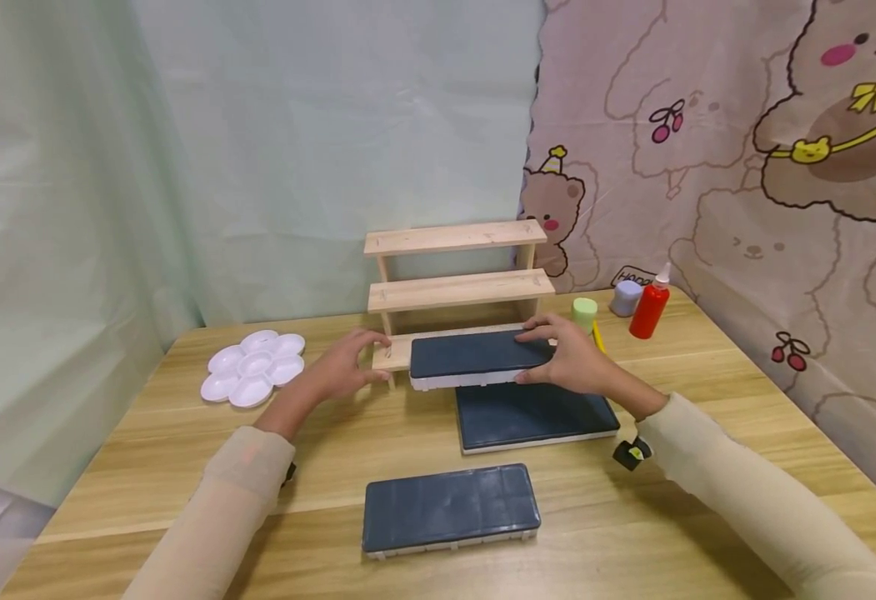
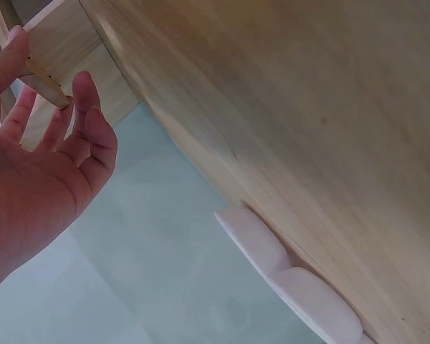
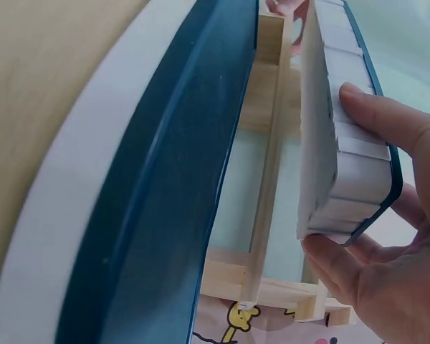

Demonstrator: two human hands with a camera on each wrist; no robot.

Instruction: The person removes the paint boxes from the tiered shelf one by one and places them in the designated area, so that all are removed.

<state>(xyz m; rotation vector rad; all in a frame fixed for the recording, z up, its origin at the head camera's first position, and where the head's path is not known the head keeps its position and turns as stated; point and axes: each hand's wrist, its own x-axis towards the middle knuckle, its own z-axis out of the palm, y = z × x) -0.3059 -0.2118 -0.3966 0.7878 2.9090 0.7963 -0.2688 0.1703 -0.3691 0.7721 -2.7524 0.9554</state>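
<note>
My right hand (image 1: 574, 358) grips the right end of a white paint box with a dark blue lid (image 1: 475, 353), thumb on its near side and fingers over the lid. In the right wrist view the box's ribbed white side (image 3: 355, 154) shows. The box is up off the table, in front of the lowest step of a three-tier wooden stand (image 1: 460, 289). At that step's left end, my left hand (image 1: 336, 367) holds the plank between thumb and fingertips. In the left wrist view, the plank's end (image 2: 46, 86) lies between them.
A larger dark-lidded box (image 1: 535, 417) lies under the held one, and another long box (image 1: 451, 510) lies nearer. A flower-shaped white palette (image 1: 255, 365) sits left. Behind the right hand stand a green-lidded jar (image 1: 584, 312), a lilac jar (image 1: 625, 297) and a red bottle (image 1: 649, 310).
</note>
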